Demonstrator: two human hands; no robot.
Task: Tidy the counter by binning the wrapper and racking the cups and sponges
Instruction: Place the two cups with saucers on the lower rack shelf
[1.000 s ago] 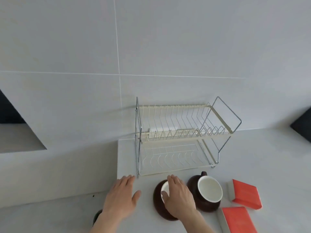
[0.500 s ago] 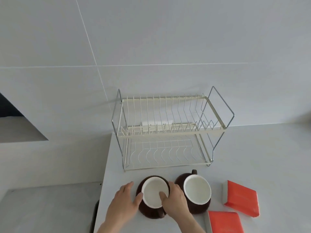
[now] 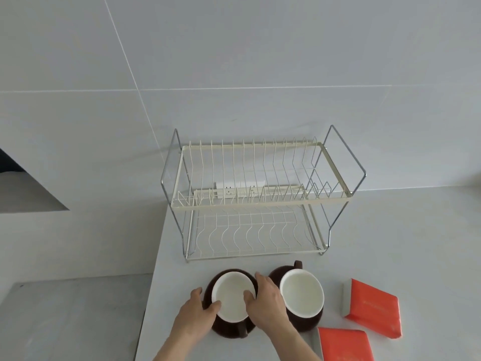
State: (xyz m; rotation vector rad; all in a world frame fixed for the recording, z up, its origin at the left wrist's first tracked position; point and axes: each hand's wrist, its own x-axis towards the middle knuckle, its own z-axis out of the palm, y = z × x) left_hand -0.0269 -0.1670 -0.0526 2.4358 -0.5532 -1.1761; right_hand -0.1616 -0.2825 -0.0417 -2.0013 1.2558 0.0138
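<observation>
Two brown cups with white insides stand on the counter in front of a two-tier wire dish rack [image 3: 260, 204]. Both my hands clasp the left cup [image 3: 230, 295]: my left hand [image 3: 197, 312] on its left rim, my right hand [image 3: 265, 298] on its right rim with the thumb inside. Its handle points toward me. The right cup [image 3: 302, 295] stands untouched beside my right hand. Two orange sponges lie to the right, one [image 3: 372, 308] further back and one [image 3: 343, 345] at the bottom edge. Both rack tiers hold nothing.
The white counter [image 3: 403, 230] ends at a left edge near the rack's left side, with a lower grey surface [image 3: 78, 316] beyond it. A tiled wall [image 3: 234, 74] stands behind the rack, with a socket strip [image 3: 239, 190] seen through the wires.
The view has shifted so the rack and cups sit further right. My left hand has come from the counter onto the left cup's rim, and both hands now clasp that cup.
</observation>
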